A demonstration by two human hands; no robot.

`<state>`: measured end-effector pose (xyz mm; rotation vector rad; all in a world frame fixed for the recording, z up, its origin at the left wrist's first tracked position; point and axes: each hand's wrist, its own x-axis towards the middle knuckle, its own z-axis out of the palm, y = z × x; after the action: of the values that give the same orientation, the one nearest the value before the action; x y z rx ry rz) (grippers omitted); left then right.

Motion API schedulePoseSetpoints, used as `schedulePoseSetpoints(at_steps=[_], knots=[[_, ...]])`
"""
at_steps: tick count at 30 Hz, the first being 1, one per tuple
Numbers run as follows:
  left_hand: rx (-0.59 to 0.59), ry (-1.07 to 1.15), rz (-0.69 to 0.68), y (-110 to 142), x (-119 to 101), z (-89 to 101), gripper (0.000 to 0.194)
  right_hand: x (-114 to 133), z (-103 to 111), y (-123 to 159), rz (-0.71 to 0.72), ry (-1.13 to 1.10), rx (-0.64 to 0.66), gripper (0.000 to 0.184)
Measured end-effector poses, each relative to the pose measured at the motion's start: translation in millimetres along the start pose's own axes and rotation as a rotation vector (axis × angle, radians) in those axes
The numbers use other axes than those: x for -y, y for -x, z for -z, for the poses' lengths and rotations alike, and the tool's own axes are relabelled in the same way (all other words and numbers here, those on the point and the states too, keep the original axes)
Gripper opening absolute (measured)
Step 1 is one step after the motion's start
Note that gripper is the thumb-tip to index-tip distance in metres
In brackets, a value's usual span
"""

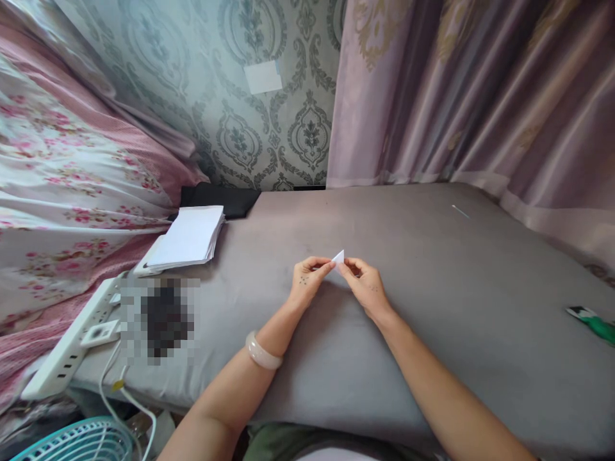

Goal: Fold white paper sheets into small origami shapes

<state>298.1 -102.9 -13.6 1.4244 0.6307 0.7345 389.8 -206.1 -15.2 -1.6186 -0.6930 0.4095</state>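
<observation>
Paper point(339, 257) is pinched in the grip of left hand point(306, 278) and right hand point(367, 282), and might be torn if pulled too hard.

We see matt white paper in the folded piece point(339, 257) between left hand point(307, 280) and right hand point(368, 285). Bangle point(263, 353) behind left hand: smooth, glossy, stone-like. Cover point(456, 275) beneath both hands: matt cloth, lightly creased. Left of left hand we log smooth paper in the stack point(187, 235), hard plastic in the power strip point(60, 368). Curtain point(413, 96) beyond right hand: satiny cloth, soft sheen
</observation>
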Motion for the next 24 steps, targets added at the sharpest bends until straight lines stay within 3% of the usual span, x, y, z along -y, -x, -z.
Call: schedulePoseSetpoints(at_steps=[3, 6, 10, 14, 18, 21, 24], knots=[[0.080, 0.101, 0.046, 0.6, -3.3, 0.4, 0.030, 2.2, 7.7, -4.7, -0.124, -0.130, 0.100, 0.038], [0.254, 0.279, 0.191, 0.2, -4.0, 2.8, 0.043, 5.5, 18.2, -7.6, -0.177, -0.156, 0.238, 0.040], [0.406, 0.297, 0.328, -1.9, -1.8, 8.2, 0.044, 9.2, 30.1, -8.7, -0.161, -0.131, 0.425, 0.037], [0.499, 0.233, 0.337, -3.7, -4.5, 16.8, 0.038, 12.8, 37.6, -8.9, -0.133, -0.069, 0.530, 0.035], [0.701, 0.375, 0.417, -2.9, -9.3, 26.4, 0.030, 18.4, 44.7, -9.4, -0.083, -0.053, 0.687, 0.031], [0.866, 0.358, 0.436, -1.6, -10.0, 30.4, 0.030, 24.2, 49.9, -9.9, -0.027, -0.057, 0.779, 0.030], [0.905, 0.249, 0.411, -2.0, -9.4, 30.8, 0.031, 28.0, 54.1, -10.5, -0.011, -0.015, 0.805, 0.029]])
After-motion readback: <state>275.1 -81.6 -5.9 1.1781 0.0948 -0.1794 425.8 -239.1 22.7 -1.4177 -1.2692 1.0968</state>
